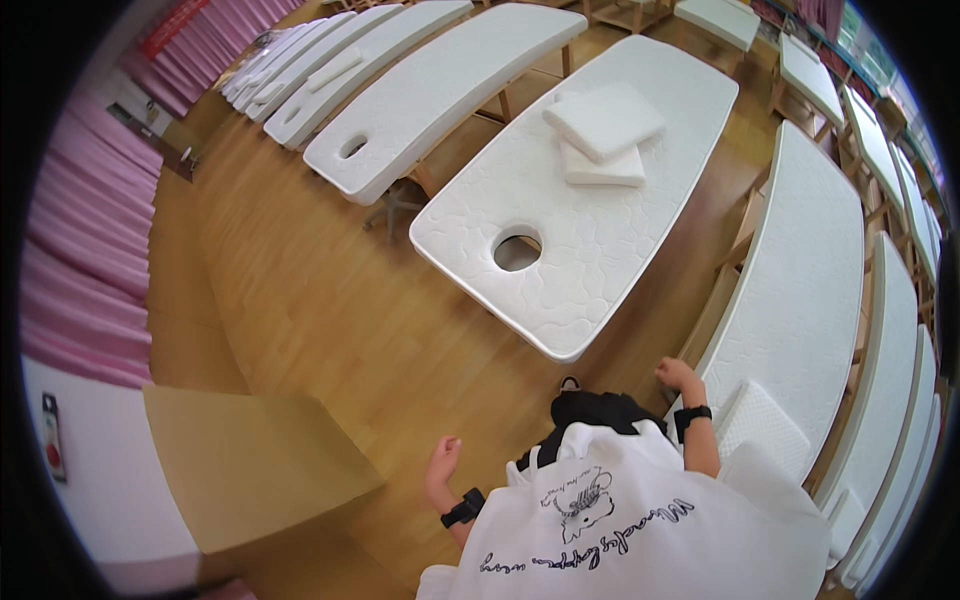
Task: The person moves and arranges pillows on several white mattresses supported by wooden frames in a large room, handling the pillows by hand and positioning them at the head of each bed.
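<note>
Both my hands hang free at my sides, each with a black band on the wrist. My left hand [444, 459] is over the wooden floor, its fingers loosely curled around nothing that I can see. Beside the near corner of a white massage bed at the right is my right hand [677, 373], fingers curled, apparently empty. Ahead stands a white quilted massage bed [480, 202] with a round face hole. Two white pillows lie stacked at an angle on it, the upper pillow [600, 120] overlapping the lower pillow [604, 171]. A textured white pillow [765, 427] rests on the bed at my right.
Another massage bed [442, 82] with a face hole stands beyond, in a row of several. More beds line the right side, including a long one [802, 262]. A tan box-like surface [255, 465] is at the lower left. Pink curtains [90, 247] hang at the left, and a wheeled stool base [391, 210] shows between beds.
</note>
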The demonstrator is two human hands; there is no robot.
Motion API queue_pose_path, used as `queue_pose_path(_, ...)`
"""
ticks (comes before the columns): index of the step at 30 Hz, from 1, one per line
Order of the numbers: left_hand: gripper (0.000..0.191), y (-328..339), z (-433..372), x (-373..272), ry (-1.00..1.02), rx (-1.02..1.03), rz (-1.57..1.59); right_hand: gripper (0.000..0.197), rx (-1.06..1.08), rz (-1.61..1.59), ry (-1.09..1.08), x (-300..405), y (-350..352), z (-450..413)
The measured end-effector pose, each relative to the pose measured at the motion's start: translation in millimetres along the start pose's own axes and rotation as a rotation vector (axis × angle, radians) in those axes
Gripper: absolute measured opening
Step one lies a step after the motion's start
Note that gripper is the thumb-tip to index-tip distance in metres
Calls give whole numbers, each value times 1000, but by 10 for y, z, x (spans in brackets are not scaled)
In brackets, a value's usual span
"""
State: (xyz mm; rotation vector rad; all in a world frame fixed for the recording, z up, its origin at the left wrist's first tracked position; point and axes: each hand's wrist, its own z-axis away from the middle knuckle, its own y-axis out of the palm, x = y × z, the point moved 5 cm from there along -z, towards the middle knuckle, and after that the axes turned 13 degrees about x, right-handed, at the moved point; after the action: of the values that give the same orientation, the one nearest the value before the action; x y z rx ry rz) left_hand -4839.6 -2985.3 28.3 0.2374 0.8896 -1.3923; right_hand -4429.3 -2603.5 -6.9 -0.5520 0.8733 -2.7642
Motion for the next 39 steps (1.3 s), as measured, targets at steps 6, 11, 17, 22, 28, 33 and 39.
queue_pose_path(6, 34, -645, -688, -1010, 75, -30, -11, 28, -35, -98, -49, 641, -731, -654)
queue_pose_path(11, 34, -1153, -1384, -1374, 66, 69, -16, 30, -41, -78, -76, 1470, -1139, -1224)
queue_pose_path(17, 31, -1632, -2799, -1197, 158, 249, -85, 28, -37, 1, -81, 2546, -1309, -1887)
queue_pose_path(22, 33, -1864, -3831, -1918, 411, 328, -607, 27, 0, -124, -40, 3341, -1525, -1979)
queue_pose_path(28, 33, -1814, -4125, -2968, 430, 481, -780, 27, -71, -210, -32, 3754, -1697, -1982)
queue_pose_path(33, 35, -1686, -4257, -3142, 429, 618, -777, 29, -68, -244, -44, 3758, -1879, -2089)
queue_pose_path(39, 36, -1673, -4181, -3192, 373, 666, -853, 33, -31, -362, -89, 3688, -2247, -2282)
